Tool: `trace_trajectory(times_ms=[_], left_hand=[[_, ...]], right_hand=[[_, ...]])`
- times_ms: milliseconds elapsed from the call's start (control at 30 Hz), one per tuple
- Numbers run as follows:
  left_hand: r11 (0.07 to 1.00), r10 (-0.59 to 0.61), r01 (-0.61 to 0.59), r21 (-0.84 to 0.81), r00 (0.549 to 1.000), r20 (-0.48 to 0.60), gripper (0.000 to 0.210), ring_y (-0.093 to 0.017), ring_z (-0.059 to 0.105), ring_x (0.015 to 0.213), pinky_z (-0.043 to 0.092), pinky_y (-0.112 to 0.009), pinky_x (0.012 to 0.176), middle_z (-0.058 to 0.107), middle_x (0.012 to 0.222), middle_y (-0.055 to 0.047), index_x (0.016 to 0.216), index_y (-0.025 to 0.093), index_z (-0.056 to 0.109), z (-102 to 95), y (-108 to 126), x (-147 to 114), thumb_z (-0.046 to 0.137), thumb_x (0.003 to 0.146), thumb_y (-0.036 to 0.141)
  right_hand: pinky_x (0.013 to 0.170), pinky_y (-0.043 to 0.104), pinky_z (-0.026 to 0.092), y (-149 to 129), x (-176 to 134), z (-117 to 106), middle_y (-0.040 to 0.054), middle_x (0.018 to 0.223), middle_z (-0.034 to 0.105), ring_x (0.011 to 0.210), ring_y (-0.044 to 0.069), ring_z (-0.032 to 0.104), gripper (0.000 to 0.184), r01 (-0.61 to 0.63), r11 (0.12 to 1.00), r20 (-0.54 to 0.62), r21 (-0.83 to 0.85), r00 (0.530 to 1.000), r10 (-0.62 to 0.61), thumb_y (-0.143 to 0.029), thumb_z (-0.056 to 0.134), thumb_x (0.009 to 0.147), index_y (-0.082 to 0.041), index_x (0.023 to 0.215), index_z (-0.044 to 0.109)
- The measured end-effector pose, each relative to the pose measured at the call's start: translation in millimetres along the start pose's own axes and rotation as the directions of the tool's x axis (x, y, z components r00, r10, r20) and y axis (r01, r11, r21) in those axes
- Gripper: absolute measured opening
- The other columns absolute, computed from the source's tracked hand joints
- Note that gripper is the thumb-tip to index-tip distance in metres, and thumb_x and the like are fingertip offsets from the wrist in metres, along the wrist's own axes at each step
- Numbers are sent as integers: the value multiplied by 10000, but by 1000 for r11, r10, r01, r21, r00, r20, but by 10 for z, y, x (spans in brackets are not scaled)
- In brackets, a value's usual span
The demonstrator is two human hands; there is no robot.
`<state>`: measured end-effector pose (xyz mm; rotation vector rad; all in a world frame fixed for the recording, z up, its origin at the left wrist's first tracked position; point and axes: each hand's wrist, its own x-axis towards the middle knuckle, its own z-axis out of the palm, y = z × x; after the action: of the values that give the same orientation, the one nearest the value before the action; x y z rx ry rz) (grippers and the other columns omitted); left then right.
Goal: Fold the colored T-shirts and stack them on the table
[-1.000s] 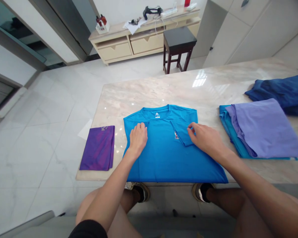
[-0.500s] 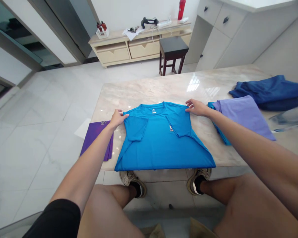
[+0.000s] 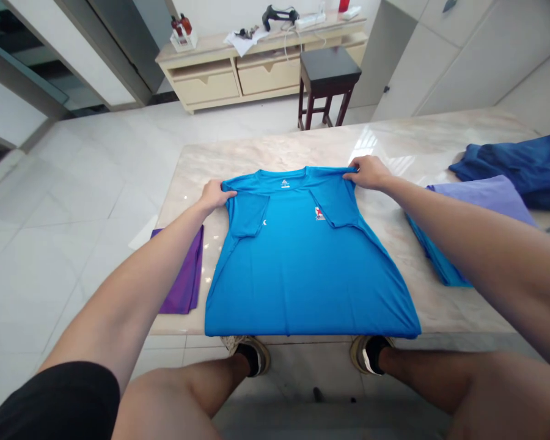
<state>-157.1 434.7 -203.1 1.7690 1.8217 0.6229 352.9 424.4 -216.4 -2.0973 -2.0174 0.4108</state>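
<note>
With 12 o'clock as the side away from the person, the blue shirt [image 3: 297, 269] lies flat at the middle of the worktop [image 3: 220, 157], straight ahead, with its lower edge along the worktop's near edge.

The left hand [image 3: 216, 194] is at the shirt's 10 o'clock corner, the right hand [image 3: 368, 172] at its 1 o'clock corner. From the left grip the body of cloth spreads toward 4 o'clock; from the right grip, toward 7. Neither hand is nearer, since both touch the shirt at the shoulders. Each grip is closed in a pinch of thumb and fingers, with a bit of shoulder cloth between.

The shirt points to 12: its collar [image 3: 282, 180] is at the far end, and the neck-to-bottom axis runs from 12 to 6, square to the near edge. It widens toward 6 o'clock. Whether the bottom is a hem, a fold or cloth going over the edge cannot be told. The sleeves [image 3: 250, 215] lie folded inward over the chest, openings facing each other at a slant.

Purple cloth [image 3: 186, 278] sits at 8 o'clock from the shirt, lilac cloth [image 3: 490, 192] at 3.
</note>
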Motion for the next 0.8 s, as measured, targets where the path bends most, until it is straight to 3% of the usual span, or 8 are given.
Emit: trace_trajectory(times_ms=[100, 233, 367, 433, 500, 633, 700, 800], left_hand=[[999, -38, 41, 26, 994, -101, 212, -253, 708, 930, 558, -367, 898, 724, 857, -33, 847, 183, 692, -62, 216, 369, 899, 816, 216], [998, 58, -60, 4, 956, -286, 198, -133, 602, 963, 477, -312, 932, 733, 1043, -22, 970, 158, 608, -321, 570, 765, 804, 1001, 166], [963, 265, -259, 76, 859, -438, 272, -91, 534, 1017, 414, -324, 934, 697, 1061, 12, 969, 177, 558, -738, 764, 738, 731, 1122, 322], [931, 356, -350, 100, 819, -450, 374, -96, 561, 1051, 391, -348, 899, 685, 1019, 25, 945, 179, 566, -900, 759, 511, 712, 1121, 475], [906, 412, -408, 111, 795, -445, 478, -113, 596, 1075, 368, -371, 877, 685, 990, 22, 922, 178, 580, -963, 678, 154, 698, 1098, 606], [863, 492, -487, 132, 756, -431, 357, -199, 658, 1039, 468, -414, 900, 728, 1026, -28, 955, 219, 634, -759, 308, -815, 744, 1069, 538], [851, 524, -502, 155, 789, -321, 198, -256, 694, 1062, 524, -434, 936, 747, 1047, -50, 974, 248, 658, -564, 66, -1341, 762, 1039, 403], [827, 519, -494, 269, 854, -26, 43, -307, 716, 1119, 540, -451, 970, 776, 1106, -92, 1011, 249, 714, -297, -231, -2028, 691, 1018, 214]], right_hand=[[1013, 481, 567, -210, 247, -215, 151, 1180, 789, 1142, 355, 690, 219, -80, 996, -160, 27, 984, 84, -360, 816, 966, -198, 1111, 800], [1099, 451, 465, -423, 510, -716, 163, 1313, 728, 1161, 236, 566, 300, -22, 996, -341, 89, 939, 51, -356, 718, 1097, -94, 1241, 714], [1131, 455, 448, -437, 497, -1183, 96, 1278, 723, 1082, 214, 499, 178, 148, 976, -595, 158, 803, -25, -351, 785, 1087, -234, 1147, 665], [1080, 437, 482, -407, 292, -1310, 88, 1229, 732, 1055, 219, 530, 172, 232, 964, -657, 134, 748, -89, -326, 812, 1058, -265, 1093, 655], [984, 418, 517, -354, -53, -1329, 105, 1170, 735, 1030, 232, 581, 170, 273, 957, -661, 93, 736, -146, -294, 831, 1010, -248, 1071, 679], [911, 435, 539, -100, -981, -1029, 116, 1024, 734, 983, 271, 643, 100, 373, 928, -592, -8, 746, -305, -313, 761, 993, -229, 1047, 747], [971, 469, 560, 95, -1436, -771, 124, 1017, 751, 1018, 298, 679, 107, 452, 892, -476, -21, 780, -406, -343, 699, 1022, -248, 1009, 748], [1009, 530, 582, 334, -1980, -402, 150, 1114, 772, 1071, 351, 706, 158, 503, 862, -187, -68, 842, -506, -329, 639, 1011, -258, 1014, 780]])
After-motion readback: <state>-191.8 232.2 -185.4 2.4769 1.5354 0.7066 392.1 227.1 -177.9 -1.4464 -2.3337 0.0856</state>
